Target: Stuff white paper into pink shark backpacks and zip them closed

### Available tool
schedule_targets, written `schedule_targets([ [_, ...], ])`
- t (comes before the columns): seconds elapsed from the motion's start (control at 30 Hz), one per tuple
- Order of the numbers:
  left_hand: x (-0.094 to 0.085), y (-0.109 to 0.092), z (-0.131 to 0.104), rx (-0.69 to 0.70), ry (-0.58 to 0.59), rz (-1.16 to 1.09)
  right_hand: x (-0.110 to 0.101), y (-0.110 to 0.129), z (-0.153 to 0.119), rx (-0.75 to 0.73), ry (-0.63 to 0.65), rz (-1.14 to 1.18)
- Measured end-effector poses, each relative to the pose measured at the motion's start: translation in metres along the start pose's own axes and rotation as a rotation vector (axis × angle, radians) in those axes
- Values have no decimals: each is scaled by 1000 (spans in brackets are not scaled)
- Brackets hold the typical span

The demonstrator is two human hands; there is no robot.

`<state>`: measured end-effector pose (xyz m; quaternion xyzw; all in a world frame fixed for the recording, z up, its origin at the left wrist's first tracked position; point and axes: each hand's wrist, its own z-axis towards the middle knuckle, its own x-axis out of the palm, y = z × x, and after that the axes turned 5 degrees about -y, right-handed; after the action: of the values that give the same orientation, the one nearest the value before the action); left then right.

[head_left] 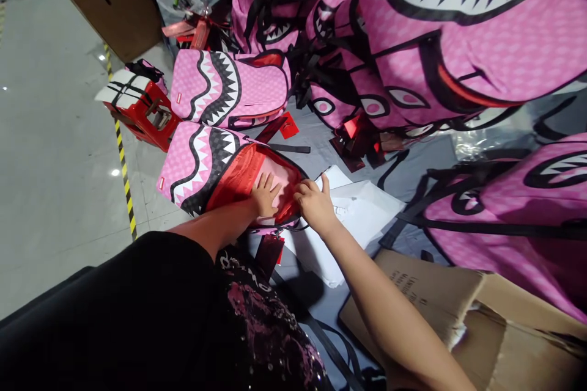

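A pink backpack (pixel 183 153) with a shark-mouth print lies open in front of me, its red lining (pixel 233 177) showing. Inside the opening, my left hand (pixel 266 195) rests with spread fingers on a pale pink sheet (pixel 282 178). My right hand (pixel 315 203) has its fingers bent at the bag's black-trimmed edge, thumb and fingertips close together; what they hold, if anything, is too small to tell. White sheets in clear plastic (pixel 362 211) lie partly beneath my right hand and forearm. Dark and red tags (pixel 270 253) hang by the bag's near side.
Another pink backpack (pixel 257 88) lies just beyond. More backpacks (pixel 458 24) are piled at the back and right. An open cardboard box (pixel 426 293) stands at the lower right, a red stool (pixel 147 110) at the left, and a brown carton (pixel 110 6) behind it.
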<state>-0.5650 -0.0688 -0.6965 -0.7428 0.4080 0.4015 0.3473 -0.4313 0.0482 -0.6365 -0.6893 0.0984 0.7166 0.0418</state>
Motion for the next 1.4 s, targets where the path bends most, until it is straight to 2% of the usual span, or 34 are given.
schedule_targets([
  [0.1, -4, 8, 1, 83, 70, -9, 2, -4, -2, 22, 6, 32],
  [0.2, 2, 10, -2, 148, 96, 12, 4, -6, -3, 36, 9, 55],
  [0.33, 21, -2, -7, 75, 31, 89, 7, -7, -4, 33, -1, 71],
  [0.43, 25, -8, -8, 69, 9, 107, 9, -9, -5, 44, -1, 86],
  [0.57, 9, -2, 1, 134, -61, 137, 9, -11, -5, 65, -2, 106],
  [0.7, -10, 3, 20, 248, -99, 184, 10, -8, -4, 75, 4, 98],
  [0.93, -11, -9, 42, 254, -32, 232, 15, -6, -5, 98, 0, 115],
  [1.07, -13, -2, 48, 287, 15, 228, 17, -10, -4, 101, -9, 138],
  [1.2, -2, 9, 48, 308, 136, 250, 14, -11, -4, 104, -16, 162],
  [1.3, 12, 12, 43, 218, 120, 253, 11, -8, -3, 120, 3, 170],
  [1.4, 17, 10, 40, 175, 110, 239, 8, -5, -1, 141, 24, 165],
])
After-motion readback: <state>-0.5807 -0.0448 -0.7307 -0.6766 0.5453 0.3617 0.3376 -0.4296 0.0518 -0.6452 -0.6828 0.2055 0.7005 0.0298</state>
